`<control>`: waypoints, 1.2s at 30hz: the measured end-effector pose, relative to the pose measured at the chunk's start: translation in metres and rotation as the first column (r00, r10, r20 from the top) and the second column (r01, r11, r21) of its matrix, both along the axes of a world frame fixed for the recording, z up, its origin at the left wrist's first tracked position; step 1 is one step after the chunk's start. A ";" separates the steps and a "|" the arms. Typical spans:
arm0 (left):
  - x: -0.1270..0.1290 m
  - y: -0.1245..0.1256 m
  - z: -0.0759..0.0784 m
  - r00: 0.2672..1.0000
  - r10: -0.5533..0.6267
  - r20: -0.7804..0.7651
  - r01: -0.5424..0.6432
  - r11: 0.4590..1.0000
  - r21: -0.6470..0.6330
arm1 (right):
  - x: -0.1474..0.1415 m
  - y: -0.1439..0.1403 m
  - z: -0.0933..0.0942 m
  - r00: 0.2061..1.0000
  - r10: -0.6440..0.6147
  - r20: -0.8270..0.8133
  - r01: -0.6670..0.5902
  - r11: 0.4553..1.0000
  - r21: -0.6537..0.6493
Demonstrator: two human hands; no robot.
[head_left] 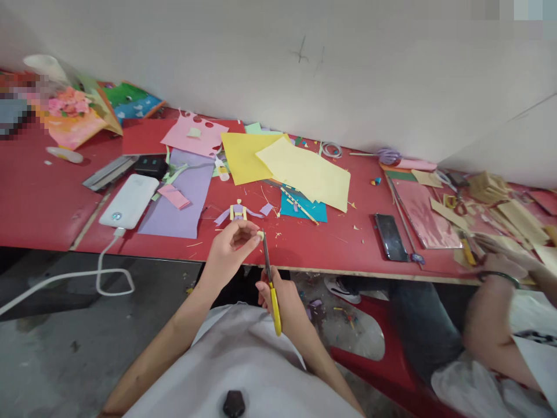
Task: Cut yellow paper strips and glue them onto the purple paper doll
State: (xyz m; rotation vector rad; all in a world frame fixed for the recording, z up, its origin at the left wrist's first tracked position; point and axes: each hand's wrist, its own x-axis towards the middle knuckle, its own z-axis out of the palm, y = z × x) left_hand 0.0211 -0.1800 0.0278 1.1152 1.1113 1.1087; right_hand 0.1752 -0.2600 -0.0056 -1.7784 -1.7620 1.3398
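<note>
Between the thumb and fingers of my left hand (235, 247) is pinched a tiny pale yellow paper piece (261, 235). My right hand (282, 296) is closed round the yellow handles of a pair of scissors (274, 302). The dark blades point up and away from me, with their tips beside the paper piece; I cannot tell whether they touch it. Just beyond my left hand a small paper figure (238, 211) in purple and pale yellow lies on the red table (313, 247). A purple paper scrap (267, 209) is at its right.
Yellow sheets (304, 171), a purple sheet (180, 197) and a blue sheet (311, 210) lie ahead. On the left is a white power bank (129, 200) with a cable; on the right, a phone (391, 237). A co-worker's hands (505, 258) work at far right.
</note>
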 end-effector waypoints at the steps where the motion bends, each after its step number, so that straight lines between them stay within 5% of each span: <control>1: 0.001 0.000 0.000 1.000 0.009 0.014 -0.009 1.000 -0.003 | 0.000 0.000 -0.001 1.000 0.001 0.003 -0.001 1.000 -0.002; 16: 0.007 -0.003 0.003 0.992 0.053 0.116 -0.047 0.998 -0.050 | -0.001 -0.001 -0.001 1.000 -0.009 -0.029 0.009 1.000 0.011; 36: 0.002 0.002 -0.002 1.000 -0.005 0.031 0.004 0.999 0.046 | -0.002 -0.004 -0.007 0.995 -0.055 -0.082 0.051 0.998 -0.047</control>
